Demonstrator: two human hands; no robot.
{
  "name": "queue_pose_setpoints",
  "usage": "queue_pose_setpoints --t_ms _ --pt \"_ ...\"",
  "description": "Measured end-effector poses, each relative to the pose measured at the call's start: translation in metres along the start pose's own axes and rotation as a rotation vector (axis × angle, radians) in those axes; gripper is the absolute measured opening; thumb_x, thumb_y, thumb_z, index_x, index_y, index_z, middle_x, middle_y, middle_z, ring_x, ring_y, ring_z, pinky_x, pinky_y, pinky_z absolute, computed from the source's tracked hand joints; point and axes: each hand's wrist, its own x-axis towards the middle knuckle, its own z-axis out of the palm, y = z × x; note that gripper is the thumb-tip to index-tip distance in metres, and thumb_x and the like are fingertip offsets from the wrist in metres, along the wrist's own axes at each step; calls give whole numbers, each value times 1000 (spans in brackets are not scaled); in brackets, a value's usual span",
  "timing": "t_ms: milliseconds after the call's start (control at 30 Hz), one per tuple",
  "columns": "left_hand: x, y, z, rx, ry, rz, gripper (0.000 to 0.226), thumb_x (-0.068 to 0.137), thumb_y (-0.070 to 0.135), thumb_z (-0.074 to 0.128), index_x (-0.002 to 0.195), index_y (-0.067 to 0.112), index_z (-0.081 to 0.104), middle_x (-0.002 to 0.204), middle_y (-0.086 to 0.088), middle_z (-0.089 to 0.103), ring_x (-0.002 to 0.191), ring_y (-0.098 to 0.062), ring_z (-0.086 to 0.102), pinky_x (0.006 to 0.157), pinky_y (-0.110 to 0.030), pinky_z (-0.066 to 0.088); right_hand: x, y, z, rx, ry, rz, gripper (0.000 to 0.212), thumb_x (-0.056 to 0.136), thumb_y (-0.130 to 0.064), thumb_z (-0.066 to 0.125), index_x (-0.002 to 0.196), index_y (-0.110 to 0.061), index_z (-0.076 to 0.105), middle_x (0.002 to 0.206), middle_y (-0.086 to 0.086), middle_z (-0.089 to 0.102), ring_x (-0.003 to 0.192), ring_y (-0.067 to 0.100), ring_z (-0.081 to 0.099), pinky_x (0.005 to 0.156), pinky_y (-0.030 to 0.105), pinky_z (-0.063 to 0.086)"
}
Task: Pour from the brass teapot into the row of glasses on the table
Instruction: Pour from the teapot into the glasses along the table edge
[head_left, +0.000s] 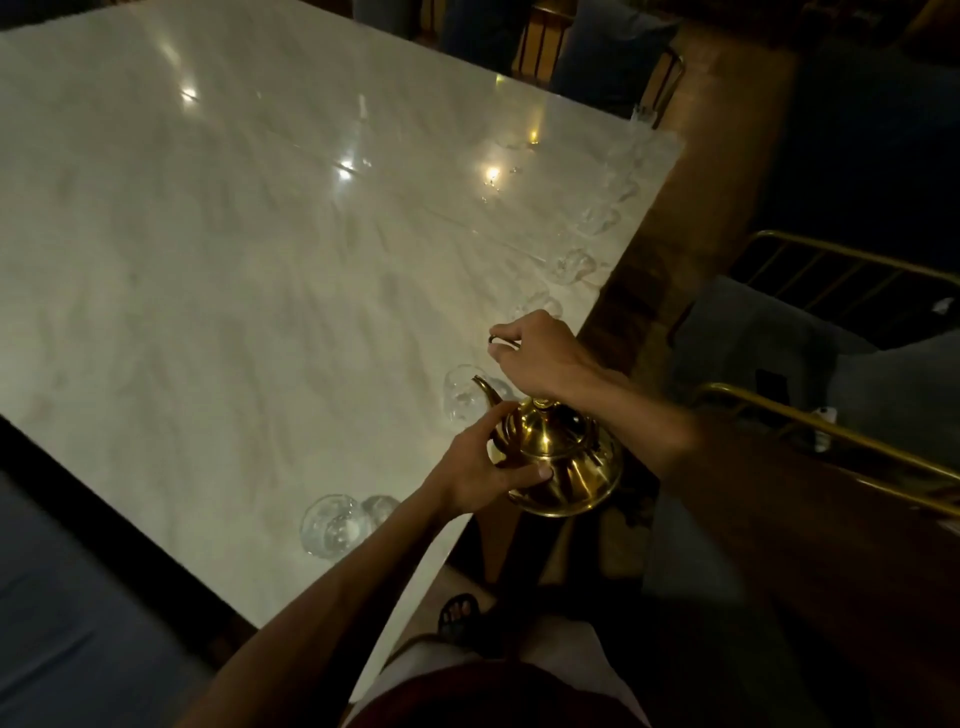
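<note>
The brass teapot (563, 462) hangs just over the table's right edge, its spout tipped up-left toward a clear glass (461, 397). My left hand (480, 470) presses against the pot's near side. My right hand (537, 353) is above the lid, closed on the pot's thin dark handle. A row of several clear glasses runs along the right edge of the white marble table (234, 270). The nearest glass (332, 525) is by my left forearm, and farther ones (571, 266) fade toward the far corner. I cannot tell what the glasses contain.
Right of the marble runs a dark wooden ledge (654, 270). Brass-railed seats with grey cushions (810, 332) stand to the right of it. My sandalled foot (460, 618) shows below the table edge. Dark chairs (540, 47) stand at the far end.
</note>
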Motion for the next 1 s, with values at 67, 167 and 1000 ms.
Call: queue_pose_setpoints --t_ms 67,167,1000 --pt "5 -2 2 -28 -3 -18 79 72 43 88 139 46 46 136 15 60 127 -9 55 109 -38 44 6 0 -2 -26 -18 0 40 101 -24 56 139 -14 62 147 5 57 135 23 53 110 34 44" --pt "12 -5 4 -42 -6 -43 84 71 44 88 143 39 45 137 14 59 126 -10 55 110 -39 45 14 0 -3 -52 -39 -3 40 101 -23 55 139 -13 61 146 6 57 135 24 54 109 34 45" --pt "21 -11 16 -99 8 -41 75 77 40 85 143 35 49 140 17 57 131 -3 52 110 -26 41 38 7 -2 -161 -115 -36 36 99 -22 56 133 -16 67 137 4 66 117 25 65 73 24 52"
